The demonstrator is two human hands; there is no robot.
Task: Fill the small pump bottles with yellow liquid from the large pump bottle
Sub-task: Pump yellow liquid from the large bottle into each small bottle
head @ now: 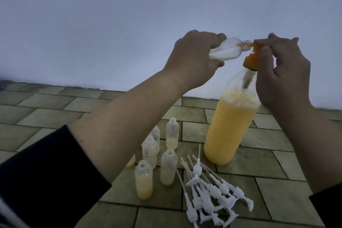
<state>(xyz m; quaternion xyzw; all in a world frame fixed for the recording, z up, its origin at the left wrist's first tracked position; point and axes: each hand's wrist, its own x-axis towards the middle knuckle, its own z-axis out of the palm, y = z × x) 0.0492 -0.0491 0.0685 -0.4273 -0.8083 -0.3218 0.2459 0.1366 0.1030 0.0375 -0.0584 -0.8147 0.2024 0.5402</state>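
Left hand: I gripped a small clear bottle on its side, mouth at the orange pump nozzle.
Right hand: my fingers curled on that pump.
Large bottle: upright below, on tiles.
Writing: none legible.

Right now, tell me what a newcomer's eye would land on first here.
The large pump bottle of yellow liquid stands right of centre on the tiled floor, its orange pump head under the right hand. The left hand holds a small clear bottle tilted to the spout. Below lie white pump tops beside open small bottles.
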